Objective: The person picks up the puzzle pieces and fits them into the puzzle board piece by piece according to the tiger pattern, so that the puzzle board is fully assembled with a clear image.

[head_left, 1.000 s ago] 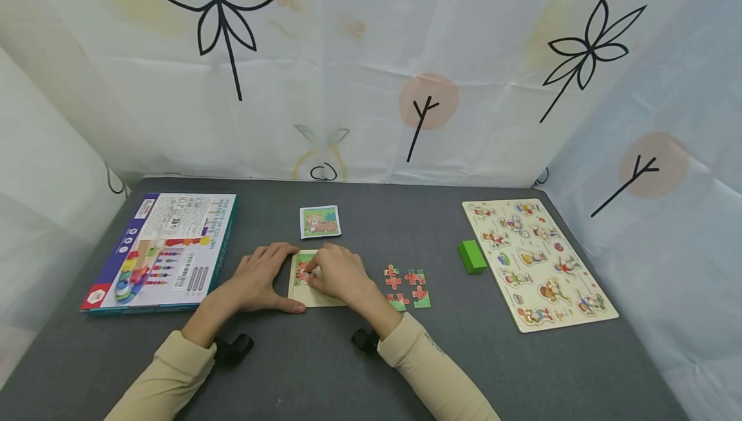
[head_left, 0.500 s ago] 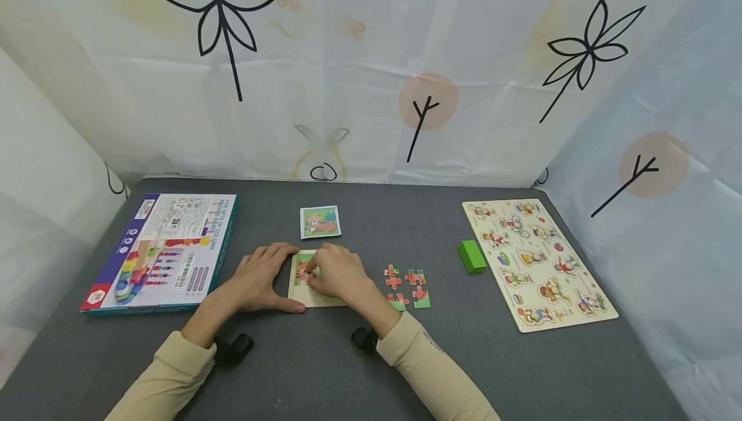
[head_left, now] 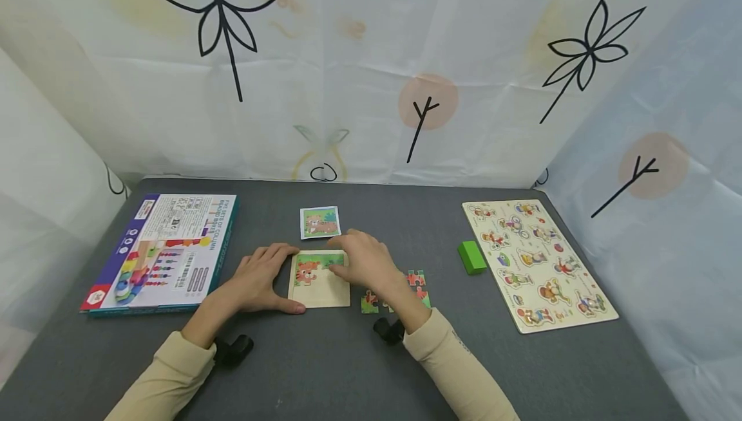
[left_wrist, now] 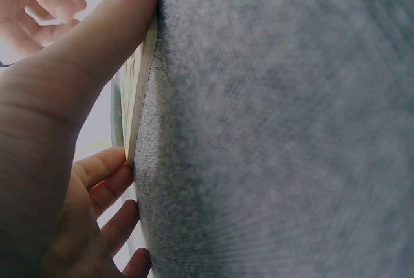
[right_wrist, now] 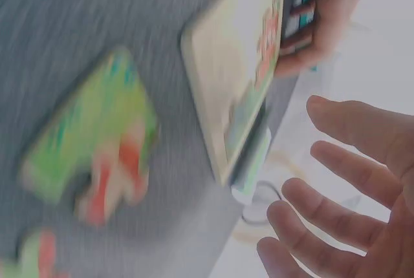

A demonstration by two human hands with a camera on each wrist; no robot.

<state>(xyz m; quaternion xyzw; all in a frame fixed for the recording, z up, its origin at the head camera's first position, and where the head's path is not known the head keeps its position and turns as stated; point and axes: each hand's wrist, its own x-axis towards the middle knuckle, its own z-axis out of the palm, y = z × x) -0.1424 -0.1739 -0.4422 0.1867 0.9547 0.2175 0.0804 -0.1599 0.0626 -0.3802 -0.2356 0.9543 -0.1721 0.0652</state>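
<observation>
While the left hand (head_left: 261, 279), fingers spread, touched a puzzle board (head_left: 321, 292) on the tabletop (head_left: 324, 369), the right hand (head_left: 368, 263) hovered, fingers apart, over the board's right side near loose pieces (head_left: 369, 303).

The square pale wooden puzzle tray (head_left: 323, 292) lies flat, its left side touched by the left hand (head_left: 261, 277). Inside, an assembled jigsaw section (head_left: 306, 272) fills the upper left, showing an orange animal's face, with green running along the far edge; bare wood shows below. Right of the tray lies a loose green jigsaw piece (head_left: 369, 302) with red and cream, blurred in the right wrist view. Farther right are more red-and-green pieces (head_left: 416, 277), some partly hidden.
</observation>
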